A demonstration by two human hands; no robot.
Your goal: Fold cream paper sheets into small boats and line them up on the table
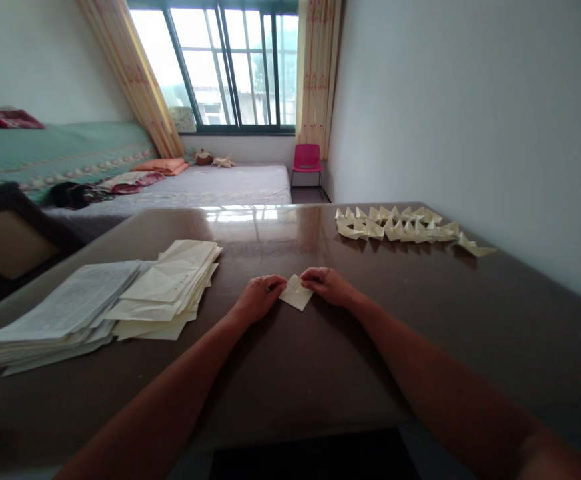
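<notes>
A small cream folded paper (298, 296), roughly diamond-shaped with a raised peak at its top, is held between my two hands at the middle of the table. My left hand (259, 295) pinches its left corner between thumb and fingers. On the opposite side, my right hand (329, 283) grips the upper right corner the same way. Folded paper boats (410, 230), also cream, stand in rows at the table's far right, beyond my right hand.
Loose cream sheets (170, 283) lie in a pile left of my hands, against a stack of printed paper (65, 310). The brown table (290, 380) has a glossy top. Behind it are a bed (240, 183), a pink chair (307, 159) and a dark wooden chair (13, 233).
</notes>
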